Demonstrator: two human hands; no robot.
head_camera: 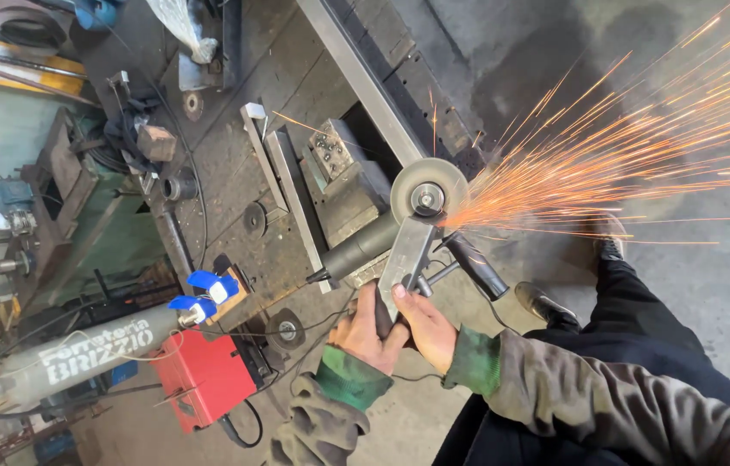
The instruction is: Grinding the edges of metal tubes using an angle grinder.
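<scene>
1. Left hand [363,332] and right hand [424,326] sit together, both clamped on metal piece [405,255].
2. Metal piece's top edge touches grinder disc [427,192] at the workbench [235,164] edge.
3. Sparks [607,155] fly right.
4. Red welder [205,375] on floor, lower left.

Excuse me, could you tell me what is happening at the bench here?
A person holds a flat metal piece with both hands, left hand and right hand, pressing its end against a spinning grinder disc. The grinder's body lies on the steel workbench. Orange sparks stream away over the concrete floor. A red machine stands below the bench.
</scene>
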